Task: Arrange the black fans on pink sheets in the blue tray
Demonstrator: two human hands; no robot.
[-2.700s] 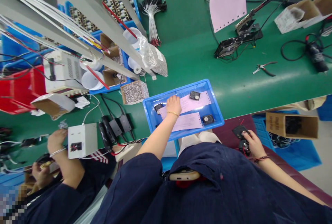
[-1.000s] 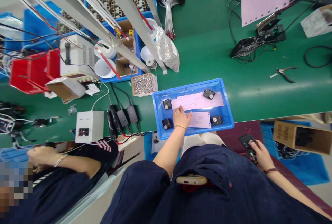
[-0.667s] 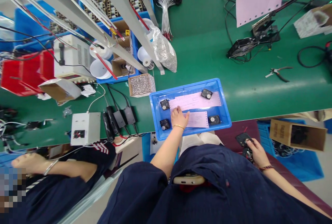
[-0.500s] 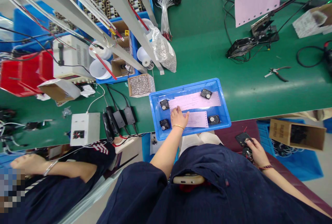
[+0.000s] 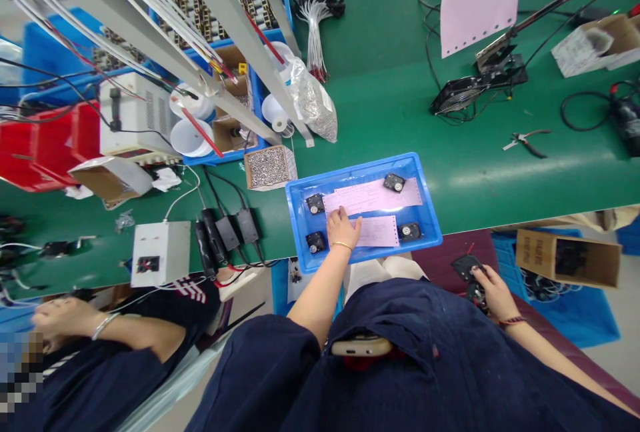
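Note:
A blue tray (image 5: pixel 295 209) sits at the near edge of the green bench. In it lie pink paper slips (image 5: pixel 373 195) and several small black fans (image 5: pixel 394 183), one near each corner. My left hand (image 5: pixel 343 227) rests flat on the nearer pink slip (image 5: pixel 377 232), fingers stretched out, beside the fan (image 5: pixel 316 242) at the tray's near left corner. My right hand (image 5: pixel 487 285) is down by my lap at the right, fingers curled round a small black fan with red wires (image 5: pixel 467 267).
A co-worker's arm (image 5: pixel 100 329) is at the lower left. A white box (image 5: pixel 159 262), black adapters (image 5: pixel 225 233) and a box of screws (image 5: pixel 267 167) lie left of the tray. Pliers (image 5: pixel 525 141) and a large black fan (image 5: pixel 455 94) lie at the right. A cardboard box (image 5: pixel 567 257) sits below the bench.
My left hand drew back from the tray's far middle to the nearer slip, and a second fan now shows at the tray's left. My right hand has kept its fan.

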